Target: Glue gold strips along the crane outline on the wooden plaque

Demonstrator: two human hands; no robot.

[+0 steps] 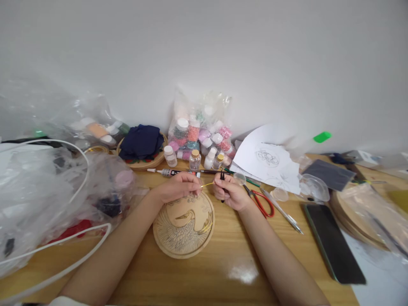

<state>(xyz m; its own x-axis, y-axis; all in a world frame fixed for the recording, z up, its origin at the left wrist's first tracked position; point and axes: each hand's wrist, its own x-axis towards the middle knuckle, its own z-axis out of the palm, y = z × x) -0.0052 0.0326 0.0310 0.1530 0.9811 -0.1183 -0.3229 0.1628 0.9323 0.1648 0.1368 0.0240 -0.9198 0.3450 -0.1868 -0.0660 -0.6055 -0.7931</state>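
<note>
A round wooden plaque [183,233] with a crane drawn on it, partly outlined in gold, lies on the table. Above its upper edge, my left hand [185,187] pinches one end of a short gold wire [207,185]. The wire's other end is between the fingers of my right hand [231,191], just right of the plaque. That hand also holds black tweezers [222,175], upright in its fingers.
Behind my hands stand small bottles [195,161], a glue tube [167,172] and bagged jars [193,131]. Red-handled scissors [264,206], a pen [287,214] and a phone [333,242] lie to the right. Plastic bags [38,195] and a white cable [79,233] are at left.
</note>
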